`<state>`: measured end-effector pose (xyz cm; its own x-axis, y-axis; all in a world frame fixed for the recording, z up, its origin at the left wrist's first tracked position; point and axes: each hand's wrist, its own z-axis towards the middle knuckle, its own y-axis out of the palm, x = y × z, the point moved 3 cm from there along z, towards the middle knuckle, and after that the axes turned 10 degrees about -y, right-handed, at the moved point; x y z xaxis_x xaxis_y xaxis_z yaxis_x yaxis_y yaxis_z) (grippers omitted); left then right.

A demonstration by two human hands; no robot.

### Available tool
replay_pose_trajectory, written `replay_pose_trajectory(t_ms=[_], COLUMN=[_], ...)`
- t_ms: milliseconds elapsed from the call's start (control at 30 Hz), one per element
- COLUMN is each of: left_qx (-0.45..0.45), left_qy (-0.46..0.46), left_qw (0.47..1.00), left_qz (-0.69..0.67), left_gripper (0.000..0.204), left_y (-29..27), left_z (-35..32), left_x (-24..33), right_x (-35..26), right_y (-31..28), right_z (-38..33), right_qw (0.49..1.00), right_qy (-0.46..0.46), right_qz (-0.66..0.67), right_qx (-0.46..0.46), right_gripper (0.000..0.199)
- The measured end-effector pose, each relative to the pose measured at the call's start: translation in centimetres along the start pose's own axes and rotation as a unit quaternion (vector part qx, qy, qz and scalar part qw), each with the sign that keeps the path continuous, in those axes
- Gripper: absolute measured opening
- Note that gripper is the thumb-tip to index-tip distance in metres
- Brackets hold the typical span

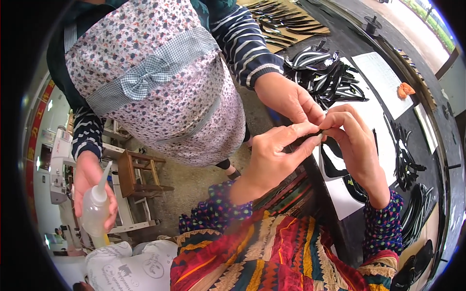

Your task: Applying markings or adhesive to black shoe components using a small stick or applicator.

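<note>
My left hand (276,157) and my right hand (353,148) meet at the table's edge with thumbs and fingertips closed. Between them is a small dark strip (314,134), mostly hidden by the fingers, so its kind does not show. A co-worker's hand (287,98) reaches in from above, its fingertips close to mine. Below my right hand, a black piece with a pale area (334,157) rests on a white sheet (341,196). The co-worker's other hand, at the left, holds a clear squeeze bottle (95,209) with a long pointed nozzle.
Bundled black-and-white strips (323,72) lie on the dark table, with more black strips (405,155) to the right. A brown board (286,24) holds dark pieces at the back. An orange scrap (405,90) sits near a paper sheet (381,80). A wooden stool (131,177) stands left.
</note>
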<state>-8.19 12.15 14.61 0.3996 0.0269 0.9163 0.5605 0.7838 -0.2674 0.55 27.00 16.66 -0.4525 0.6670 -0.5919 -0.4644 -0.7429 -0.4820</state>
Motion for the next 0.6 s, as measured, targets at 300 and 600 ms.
replay_pose_trajectory(t_ms=[300,600], left_qx=[0.052,0.061], left_qy=[-0.183,-0.177], left_qw=[0.95,0.937], left_qz=[-0.249,-0.296], left_gripper=[0.02,0.018], left_y=[-2.3,-4.5], left_z=[-1.4,-0.8], left_x=[-1.4,-0.7], right_x=[-1.8,-0.9], right_y=[1.9,4.3], right_z=[-0.9,1.9], right_qw=[0.969,0.982], right_qy=[-0.091,-0.136], right_qz=[-0.135,-0.026], right_qx=[0.188,0.126], right_gripper=[0.026,0.041])
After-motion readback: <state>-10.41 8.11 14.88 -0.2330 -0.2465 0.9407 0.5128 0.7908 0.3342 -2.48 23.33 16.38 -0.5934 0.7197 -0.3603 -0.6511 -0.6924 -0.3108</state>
